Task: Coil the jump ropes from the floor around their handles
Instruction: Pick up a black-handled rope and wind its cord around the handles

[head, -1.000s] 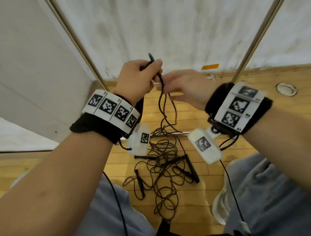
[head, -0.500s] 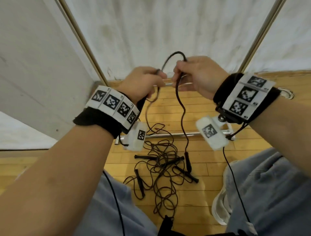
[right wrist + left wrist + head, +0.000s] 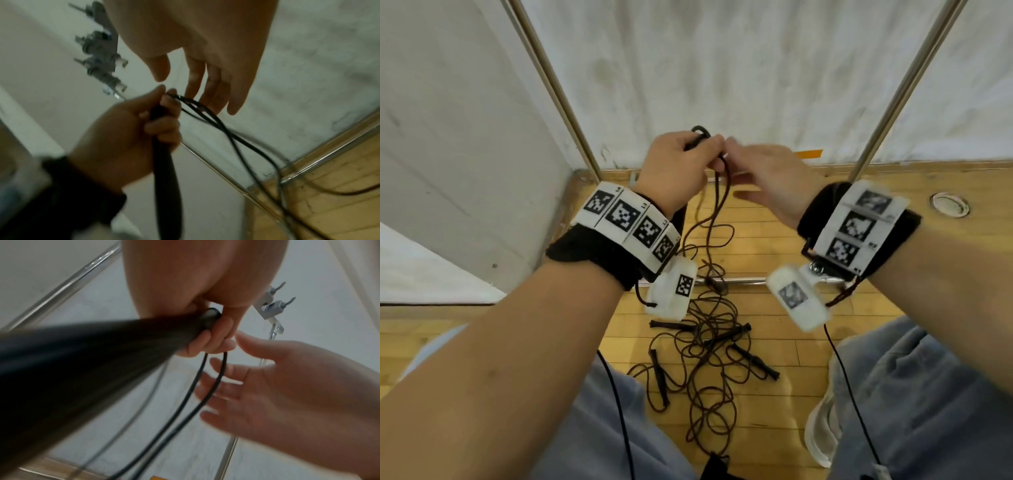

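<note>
Left grip [image 3: 674, 168] holds handle [image 3: 164, 170]; right grip [image 3: 767, 178] slack

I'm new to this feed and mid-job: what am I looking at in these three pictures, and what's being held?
No machine here: a person works bare-handed, with a camera on the head and one on each wrist, strapped on with the patterned wristbands. The wide picture looks down from the head. The left hand grips a black jump-rope handle, with cord hanging from it. The right hand is open beside it, holding nothing. On the wooden floor lies a tangle of jump ropes with several loose handles. The two dim pictures are the wrist views, looking along each hand.
</note>
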Available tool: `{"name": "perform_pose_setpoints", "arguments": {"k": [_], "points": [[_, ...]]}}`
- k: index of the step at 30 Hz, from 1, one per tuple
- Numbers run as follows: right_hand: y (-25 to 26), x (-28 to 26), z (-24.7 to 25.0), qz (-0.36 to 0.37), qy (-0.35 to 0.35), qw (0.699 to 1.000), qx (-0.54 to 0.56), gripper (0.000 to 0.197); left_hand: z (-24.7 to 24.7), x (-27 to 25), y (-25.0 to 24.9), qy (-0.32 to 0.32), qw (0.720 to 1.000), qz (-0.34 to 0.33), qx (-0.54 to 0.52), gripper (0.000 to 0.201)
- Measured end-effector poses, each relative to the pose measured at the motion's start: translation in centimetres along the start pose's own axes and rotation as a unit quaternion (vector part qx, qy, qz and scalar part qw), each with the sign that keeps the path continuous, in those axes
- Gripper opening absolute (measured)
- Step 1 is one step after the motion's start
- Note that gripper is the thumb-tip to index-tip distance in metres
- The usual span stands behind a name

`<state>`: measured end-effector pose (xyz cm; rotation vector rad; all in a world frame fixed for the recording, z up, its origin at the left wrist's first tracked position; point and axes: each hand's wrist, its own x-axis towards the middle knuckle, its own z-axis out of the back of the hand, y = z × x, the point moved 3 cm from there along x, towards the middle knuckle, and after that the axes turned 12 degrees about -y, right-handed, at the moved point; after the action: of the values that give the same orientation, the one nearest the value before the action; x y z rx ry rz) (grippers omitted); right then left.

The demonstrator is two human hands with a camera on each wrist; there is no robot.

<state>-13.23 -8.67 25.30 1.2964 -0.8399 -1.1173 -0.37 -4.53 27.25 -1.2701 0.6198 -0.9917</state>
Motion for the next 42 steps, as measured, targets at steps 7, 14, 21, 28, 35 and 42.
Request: {"name": "perform_pose_setpoints", "arguments": {"k": [7,14,21,28,35,42], "points": [[-2.6,-0.7,-2.6,0.033,0.108,0.99,-0.08,0.012,1.4,1.4,0.2,-0.039,0.996,0.043,-0.065,0.023],[-4.5,-0.7,-3.3,-0.051,0.162,0.967,-0.188,0.02,3.0,2.9,1.3,-0.073,0.994,0.057,-0.06,0.012],[0.1,0.6,-1.0,-0.102,-0.029,0.979,0.172,0.02,1.4,0.8,3.1,0.181,0.973,0.06,0.132,0.015],[0.9,1.6,0.4,-0.102,-0.09,0.955,0.264,0.025,0.0,-0.2,3.5,0.14,0.984,0.055,0.095,0.013],[-1.8,0.6,-0.9,0.045,0.016,0.989,-0.14,0.021,0.2,1.4,2.8,0.01,0.998,0.043,0.044,0.027],[-3.0,0.0,-1.5,0.078,0.021,0.982,-0.171,0.015,-0.2,1.0,2.3,0.059,0.996,0.029,0.056,0.02]]}}
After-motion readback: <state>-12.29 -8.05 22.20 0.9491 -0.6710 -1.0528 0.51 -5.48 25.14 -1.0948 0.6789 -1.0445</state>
